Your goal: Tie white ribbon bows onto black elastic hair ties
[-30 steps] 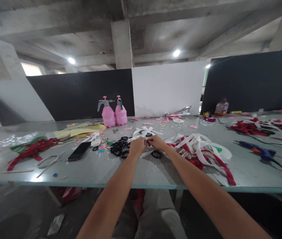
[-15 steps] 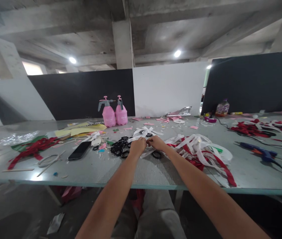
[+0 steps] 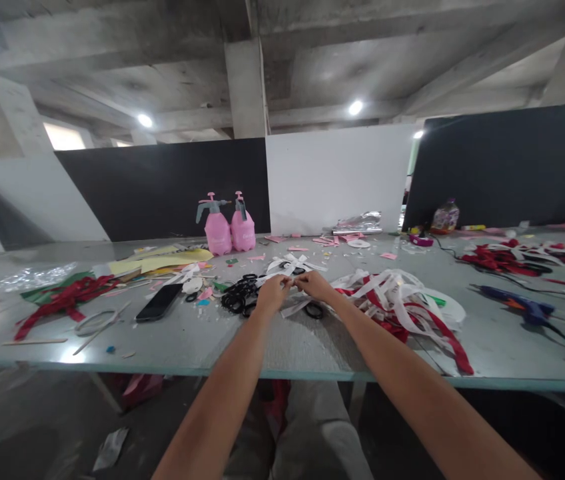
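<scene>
My left hand (image 3: 273,292) and my right hand (image 3: 313,285) meet at the middle of the table, fingertips pinched close together. White ribbon shows at and behind the fingers, but what exactly each hand grips is too small to make out. A black ring (image 3: 313,310) hangs or lies just below my right hand. Left of my left hand is a heap of black elastic bands (image 3: 236,293). White ribbon pieces (image 3: 290,264) lie just beyond both hands. To the right, a tangled pile of white and red ribbon (image 3: 397,297) spreads over the table.
A phone (image 3: 159,303), red ribbon (image 3: 70,298) and yellow sheets (image 3: 162,260) lie at left. Two pink spray bottles (image 3: 218,233) stand at the back. A blue glue gun (image 3: 517,301) with its cord lies at right. The table's front edge (image 3: 312,375) crosses below my forearms.
My left hand has shifted slightly left, and a small gap shows between the fingertips of both hands. The things on the table look unmoved.
</scene>
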A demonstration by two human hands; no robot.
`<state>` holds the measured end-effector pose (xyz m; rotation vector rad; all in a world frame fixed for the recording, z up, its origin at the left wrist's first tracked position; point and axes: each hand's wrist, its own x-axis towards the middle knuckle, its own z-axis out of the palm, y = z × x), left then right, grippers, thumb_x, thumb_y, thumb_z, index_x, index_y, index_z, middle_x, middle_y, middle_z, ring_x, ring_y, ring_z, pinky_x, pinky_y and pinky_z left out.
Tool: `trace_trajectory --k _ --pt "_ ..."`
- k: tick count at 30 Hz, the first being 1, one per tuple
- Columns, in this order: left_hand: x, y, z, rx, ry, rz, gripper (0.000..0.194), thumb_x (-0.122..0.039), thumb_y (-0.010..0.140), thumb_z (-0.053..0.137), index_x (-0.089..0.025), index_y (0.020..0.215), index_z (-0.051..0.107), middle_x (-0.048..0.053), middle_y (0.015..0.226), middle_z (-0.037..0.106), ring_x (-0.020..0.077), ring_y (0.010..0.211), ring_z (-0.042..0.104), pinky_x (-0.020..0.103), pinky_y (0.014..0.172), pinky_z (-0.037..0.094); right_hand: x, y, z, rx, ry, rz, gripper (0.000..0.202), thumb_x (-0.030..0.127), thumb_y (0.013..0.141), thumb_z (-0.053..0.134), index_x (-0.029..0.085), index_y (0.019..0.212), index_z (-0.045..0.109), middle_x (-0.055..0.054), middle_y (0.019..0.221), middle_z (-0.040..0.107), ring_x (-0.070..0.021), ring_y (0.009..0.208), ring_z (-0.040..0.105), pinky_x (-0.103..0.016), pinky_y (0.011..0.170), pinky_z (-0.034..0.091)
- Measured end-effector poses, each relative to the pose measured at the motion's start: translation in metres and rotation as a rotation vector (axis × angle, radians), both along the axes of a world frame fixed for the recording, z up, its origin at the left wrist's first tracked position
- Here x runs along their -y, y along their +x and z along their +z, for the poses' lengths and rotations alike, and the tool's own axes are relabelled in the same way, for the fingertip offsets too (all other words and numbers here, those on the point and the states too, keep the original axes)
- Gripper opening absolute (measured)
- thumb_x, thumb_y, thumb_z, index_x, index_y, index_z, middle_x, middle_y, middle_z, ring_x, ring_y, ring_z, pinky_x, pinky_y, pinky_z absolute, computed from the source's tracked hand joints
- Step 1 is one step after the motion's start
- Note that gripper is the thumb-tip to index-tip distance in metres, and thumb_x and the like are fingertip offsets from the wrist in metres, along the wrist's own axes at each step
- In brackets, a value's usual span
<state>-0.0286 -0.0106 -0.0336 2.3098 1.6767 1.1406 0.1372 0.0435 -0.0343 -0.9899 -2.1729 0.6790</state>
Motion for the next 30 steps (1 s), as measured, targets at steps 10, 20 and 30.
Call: trace_trajectory --k 10,20,30 --pt "0.003 -0.001 0.004 0.001 -0.045 0.081 0.028 -0.035 0.085 0.049 -0.024 0.103 0.067 0.003 0.095 0.071 0.0163 0.089 0.062 0.024 0.076 0.042 0.004 -0.002 0.002 -0.005 -0.043 0.004 0.034 0.037 0.079 0.047 0.013 0.064 0.066 0.001 0.048 0.05 -0.0087 0.044 0.038 -0.021 0.046 0.027" --pt "0.009 0.01 0.009 -0.253 -0.09 0.213 0.025 -0.034 0.085 0.048 -0.022 0.094 0.068 0.006 0.091 0.069 0.0175 0.089 0.062 0.025 0.075 0.041 0.001 -0.004 0.0 0.131 0.052 0.006 0.024 0.019 0.074 0.047 0.013 0.062 0.068 -0.001 0.056 0.061 -0.0109 0.054 0.049 -0.021 0.053 0.032" --pt "0.008 0.008 0.011 -0.211 -0.075 0.262 0.025 -0.034 0.088 0.044 -0.023 0.1 0.063 0.005 0.098 0.068 0.0165 0.088 0.061 0.024 0.073 0.04 0.001 -0.006 0.004 0.105 0.058 0.015 0.025 0.016 0.076 0.045 0.014 0.068 0.069 -0.002 0.062 0.063 -0.0121 0.06 0.053 -0.021 0.058 0.035"
